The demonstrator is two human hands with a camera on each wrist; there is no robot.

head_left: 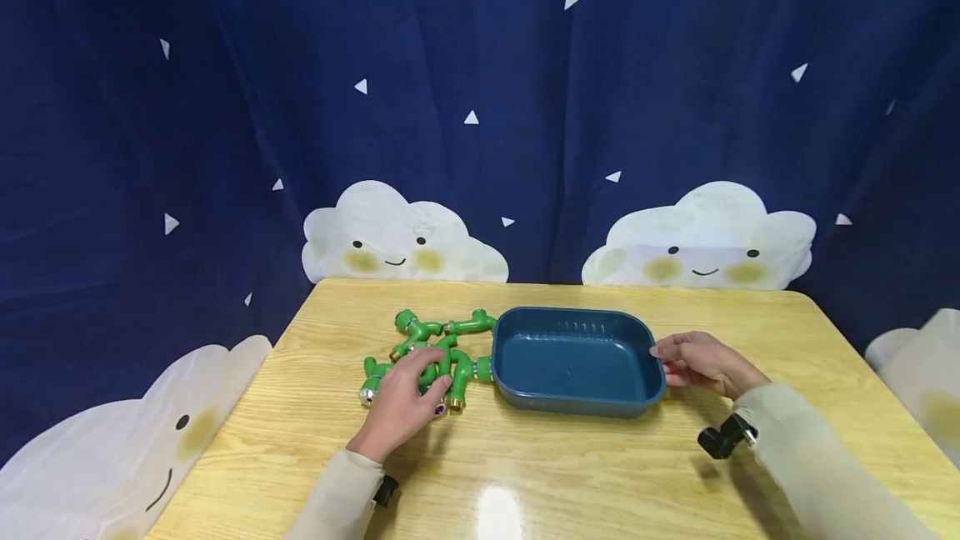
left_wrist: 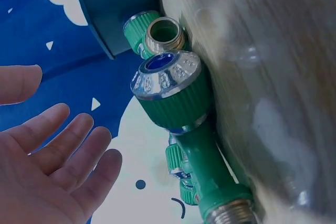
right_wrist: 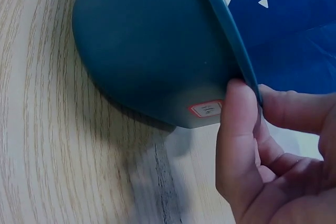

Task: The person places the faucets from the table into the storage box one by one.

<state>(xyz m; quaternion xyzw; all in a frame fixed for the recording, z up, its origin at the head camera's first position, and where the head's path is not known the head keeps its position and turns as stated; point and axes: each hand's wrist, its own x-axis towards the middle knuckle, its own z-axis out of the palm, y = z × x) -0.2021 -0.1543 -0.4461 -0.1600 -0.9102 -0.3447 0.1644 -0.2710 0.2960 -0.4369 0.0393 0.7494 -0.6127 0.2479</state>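
A dark blue rectangular plastic basin (head_left: pixel 573 365) sits on the table. My right hand (head_left: pixel 701 363) pinches its right rim between thumb and fingers; the right wrist view shows the fingers against the outer wall, near a small red-edged label (right_wrist: pixel 206 109). To the basin's left lies a loose pile of green pipe valves (head_left: pixel 420 328) with threaded brass ends. My left hand (head_left: pixel 405 402) is over the pile's near side, fingers spread and nothing in its grasp. Close to it in the left wrist view is a valve (left_wrist: pixel 170 93) with a ribbed knob and silver, blue-centred cap.
The wooden table (head_left: pixel 585 473) has its far edge against a dark blue curtain (head_left: pixel 525 148) printed with white clouds and triangles. One green valve (head_left: pixel 483 368) lies right at the basin's left wall. A black wrist camera (head_left: pixel 726 437) hangs under the right sleeve.
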